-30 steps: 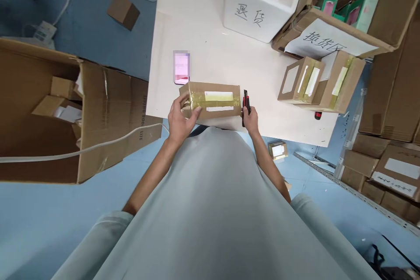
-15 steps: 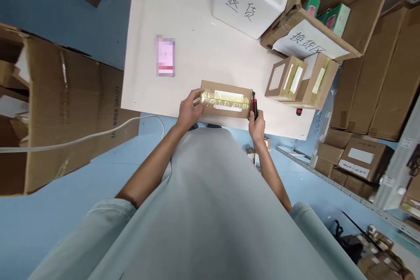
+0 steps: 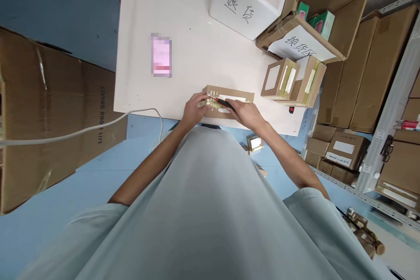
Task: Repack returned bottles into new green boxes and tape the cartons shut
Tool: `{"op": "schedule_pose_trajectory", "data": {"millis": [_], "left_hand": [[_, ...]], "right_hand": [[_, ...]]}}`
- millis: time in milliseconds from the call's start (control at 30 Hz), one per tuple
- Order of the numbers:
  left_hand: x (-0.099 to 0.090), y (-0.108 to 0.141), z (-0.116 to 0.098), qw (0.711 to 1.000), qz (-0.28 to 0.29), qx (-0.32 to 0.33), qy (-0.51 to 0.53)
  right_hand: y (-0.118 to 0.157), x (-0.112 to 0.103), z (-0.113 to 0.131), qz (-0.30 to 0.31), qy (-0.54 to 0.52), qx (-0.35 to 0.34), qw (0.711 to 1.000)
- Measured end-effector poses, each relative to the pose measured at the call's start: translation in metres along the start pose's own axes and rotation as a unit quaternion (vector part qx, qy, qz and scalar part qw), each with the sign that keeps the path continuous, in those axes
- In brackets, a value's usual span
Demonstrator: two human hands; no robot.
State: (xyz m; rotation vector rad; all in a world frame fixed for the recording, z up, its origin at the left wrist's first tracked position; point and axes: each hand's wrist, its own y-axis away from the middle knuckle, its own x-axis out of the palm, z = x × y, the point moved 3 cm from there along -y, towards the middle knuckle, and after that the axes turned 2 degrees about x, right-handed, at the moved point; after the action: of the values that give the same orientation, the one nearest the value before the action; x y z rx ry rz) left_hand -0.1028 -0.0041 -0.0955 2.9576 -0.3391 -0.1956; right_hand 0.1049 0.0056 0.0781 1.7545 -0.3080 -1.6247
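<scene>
A small cardboard box with shiny tape along its top lies near the table's front edge. My left hand grips its left end, thumb and fingers around the end. In my right hand is a red and black box cutter, held over the taped top. Its tip points left toward the fingers of my left hand. The right hand covers part of the box's white label and its right side. Whether the blade touches the tape I cannot tell.
A blurred pink rectangle lies on the white table. To the right stand two taped boxes, a white foam box and an open carton. A large carton and white cable are at left.
My right hand has moved left from the box's right end to over its top, turning the box cutter from upright to pointing left. My left hand stays on the box's left end.
</scene>
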Motion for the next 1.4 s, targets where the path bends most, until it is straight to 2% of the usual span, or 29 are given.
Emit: {"op": "schedule_pose_trajectory", "data": {"millis": [100,267,600,800,933,1200,1267,1400], "left_hand": [[-0.001,-0.004,0.001,1.0,0.007,0.002,0.009],[-0.001,-0.006,0.002,1.0,0.013,0.006,0.018],[-0.002,-0.005,0.002,0.999,0.022,-0.012,0.02],[-0.002,-0.001,0.004,0.999,0.016,-0.025,0.016],[-0.003,-0.001,0.007,0.999,0.01,-0.046,0.014],[-0.002,0.002,-0.005,0.997,-0.01,-0.073,0.024],[0.0,0.002,-0.007,0.996,-0.011,-0.081,0.019],[0.0,0.002,-0.009,0.995,-0.022,-0.102,0.004]], "right_hand": [[-0.013,-0.007,0.009,0.041,0.047,-0.031,0.998],[-0.022,-0.006,0.008,0.067,0.105,-0.053,0.991],[-0.024,-0.019,0.014,0.097,0.14,-0.082,0.982],[-0.019,-0.013,0.009,0.113,0.139,-0.082,0.98],[-0.005,-0.004,-0.021,0.134,0.14,-0.056,0.979],[0.062,0.033,-0.136,0.134,0.112,0.035,0.984],[0.068,0.047,-0.151,0.122,0.098,0.041,0.987],[0.069,0.07,-0.167,0.085,0.054,0.035,0.994]]}}
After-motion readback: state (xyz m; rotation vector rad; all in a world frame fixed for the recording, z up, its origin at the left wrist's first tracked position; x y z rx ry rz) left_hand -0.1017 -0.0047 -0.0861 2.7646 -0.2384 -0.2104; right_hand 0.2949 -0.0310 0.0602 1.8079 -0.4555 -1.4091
